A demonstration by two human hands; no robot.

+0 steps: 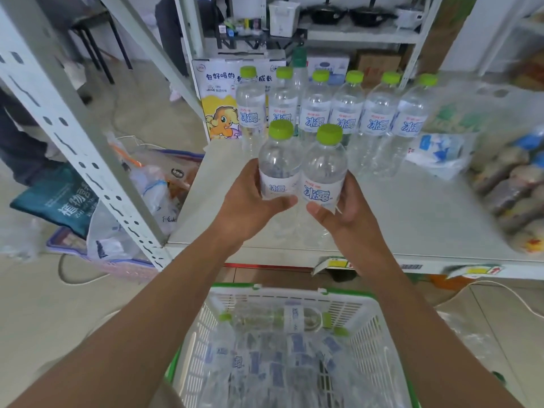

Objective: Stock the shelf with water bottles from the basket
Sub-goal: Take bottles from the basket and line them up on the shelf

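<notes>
Each of my hands holds one clear water bottle with a green cap, upright and side by side over the front of the grey shelf (412,219). My left hand (250,201) grips the left bottle (278,160); my right hand (347,210) grips the right bottle (325,166). Behind them a row of several matching bottles (347,113) stands on the shelf. Below me the white basket with green rim (376,334) holds several more bottles (279,319) lying down.
A cartoon-printed carton (220,113) stands at the shelf's back left. Bagged goods (512,184) and a blue-white packet (438,151) lie at the right. A perforated metal upright (88,160) slants at left, with bags and a pink basket (117,263) on the floor beyond it.
</notes>
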